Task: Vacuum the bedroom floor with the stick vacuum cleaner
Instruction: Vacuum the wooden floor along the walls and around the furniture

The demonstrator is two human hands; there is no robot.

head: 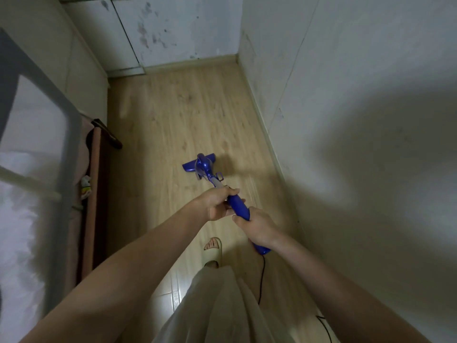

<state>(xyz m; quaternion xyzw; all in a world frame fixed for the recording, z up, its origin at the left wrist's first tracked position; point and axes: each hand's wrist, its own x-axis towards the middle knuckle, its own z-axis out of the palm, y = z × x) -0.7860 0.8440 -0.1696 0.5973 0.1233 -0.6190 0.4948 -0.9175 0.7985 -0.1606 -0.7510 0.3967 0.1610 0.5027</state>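
Vacuum: blue stick vacuum cleaner, floor head flat on the wood floor, mid-strip between bed side and wall, well short of the far corner.
Left hand: wrapped round the upper shaft, just above the blue handle.
Right hand: clamped on the lower end of the handle, close behind the left; handle butt pokes out past the wrist.
Handling (judged): rigid tube, likely light enough to steer, motor body low so weight sits near the head; smooth plastic, two-hand hold on the handle suits push and pull.
Cord: black, trails from the handle butt down past the leg, along the right side; could snag underfoot.
Foot: pale slipper planted behind the head.
Left side: bed frame edge and grey rail close in; narrow lane.
Right side: wall and skirting near; head has little sideways room.
Far end: stained wall and cabinet doors close off the lane.
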